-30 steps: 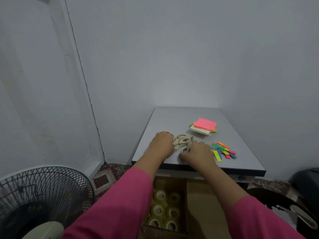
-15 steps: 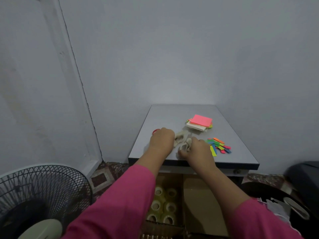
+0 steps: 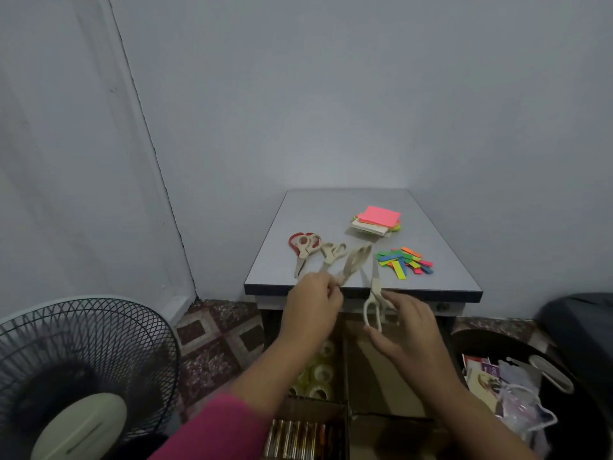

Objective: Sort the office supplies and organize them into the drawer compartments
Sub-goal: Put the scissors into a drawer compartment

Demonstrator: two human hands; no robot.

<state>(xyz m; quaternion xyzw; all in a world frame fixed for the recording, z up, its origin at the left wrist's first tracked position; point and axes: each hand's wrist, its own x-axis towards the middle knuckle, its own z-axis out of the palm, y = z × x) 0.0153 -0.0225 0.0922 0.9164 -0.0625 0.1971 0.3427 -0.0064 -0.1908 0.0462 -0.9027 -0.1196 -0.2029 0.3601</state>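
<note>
On the grey table (image 3: pixel 331 207) lie a red-handled pair of scissors (image 3: pixel 303 248) and a cream pair (image 3: pixel 331 254). My left hand (image 3: pixel 313 308), at the table's front edge, pinches the blade end of a blurred cream pair of scissors (image 3: pixel 356 260). My right hand (image 3: pixel 408 330) holds another cream pair (image 3: pixel 373 303) in front of the table edge, blades up and handles down. Pink sticky notes (image 3: pixel 379 216) and coloured paper strips (image 3: pixel 403 260) lie on the table's right. Below my arms the open drawer (image 3: pixel 345 356) shows tape rolls (image 3: pixel 320 371) and batteries (image 3: pixel 297 438).
A black floor fan (image 3: pixel 76 370) stands at the lower left. A dark bin (image 3: pixel 517 386) with papers and a plastic bag sits at the lower right. Grey walls close in behind and beside the table. Patterned floor tiles (image 3: pixel 219 340) show to the left.
Both hands have pulled back from the scissors pile to the table's front edge, each taking a cream pair. Two pairs now lie spread apart on the table.
</note>
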